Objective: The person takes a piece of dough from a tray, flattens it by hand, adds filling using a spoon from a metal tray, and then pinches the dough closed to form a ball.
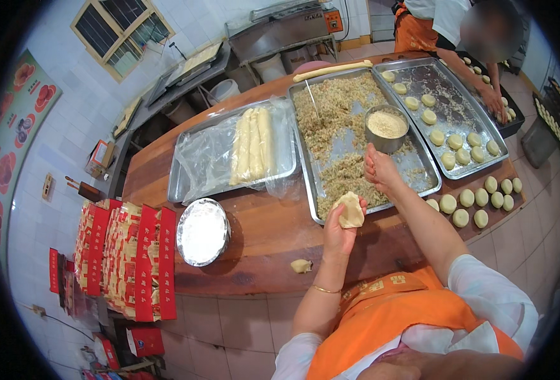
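Note:
My left hand (339, 238) holds a flattened piece of pale dough (351, 211) over the near edge of the filling tray. My right hand (381, 170) is closed, just below a round metal bowl (386, 144) of pale yellow crumbs. What its fingers hold, if anything, is hidden. Under both hands lies a large metal tray (312, 201) of crumbly, speckled filling (330, 107), with a thin metal utensil (313, 101) standing in it. A small dough scrap (301, 266) lies on the wooden table (261, 244) left of my left forearm.
On the left are a plastic-lined tray with dough rolls (252, 145), a bowl of white flour (202, 232) and red packages (137, 259). Round pastries (461, 218) sit on the table at right and in another tray (444, 82). A co-worker (444, 28) reaches over pastries at the far right.

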`<action>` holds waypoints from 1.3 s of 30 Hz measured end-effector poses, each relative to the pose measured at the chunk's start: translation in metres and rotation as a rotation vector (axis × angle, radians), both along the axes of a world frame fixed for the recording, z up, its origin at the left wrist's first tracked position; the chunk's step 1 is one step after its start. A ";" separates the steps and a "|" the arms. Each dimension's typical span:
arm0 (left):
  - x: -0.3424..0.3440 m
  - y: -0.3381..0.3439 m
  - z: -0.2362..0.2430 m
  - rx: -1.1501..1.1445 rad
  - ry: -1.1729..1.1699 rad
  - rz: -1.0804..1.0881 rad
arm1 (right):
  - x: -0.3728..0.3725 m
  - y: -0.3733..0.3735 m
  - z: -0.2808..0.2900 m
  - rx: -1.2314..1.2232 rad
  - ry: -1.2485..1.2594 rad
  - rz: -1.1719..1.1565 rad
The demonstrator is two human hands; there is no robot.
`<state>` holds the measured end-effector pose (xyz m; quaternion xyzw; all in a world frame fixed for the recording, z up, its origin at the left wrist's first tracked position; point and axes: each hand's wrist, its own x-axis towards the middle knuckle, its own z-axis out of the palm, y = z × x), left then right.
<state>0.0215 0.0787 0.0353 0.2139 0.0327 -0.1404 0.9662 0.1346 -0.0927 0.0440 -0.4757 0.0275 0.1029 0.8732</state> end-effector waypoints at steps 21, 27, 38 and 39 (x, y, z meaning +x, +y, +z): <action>0.063 -0.047 0.007 0.157 0.283 0.118 | -0.049 -0.004 0.037 -1.273 -0.840 -0.019; 0.065 -0.045 -0.012 0.298 0.062 0.125 | -0.046 -0.001 0.034 -0.987 -0.725 -0.124; 0.062 -0.050 0.004 0.233 0.121 0.266 | -0.053 -0.001 0.043 -0.981 -0.750 -0.137; 0.061 -0.052 0.006 0.287 0.119 0.273 | -0.052 -0.001 0.040 -1.047 -0.811 -0.135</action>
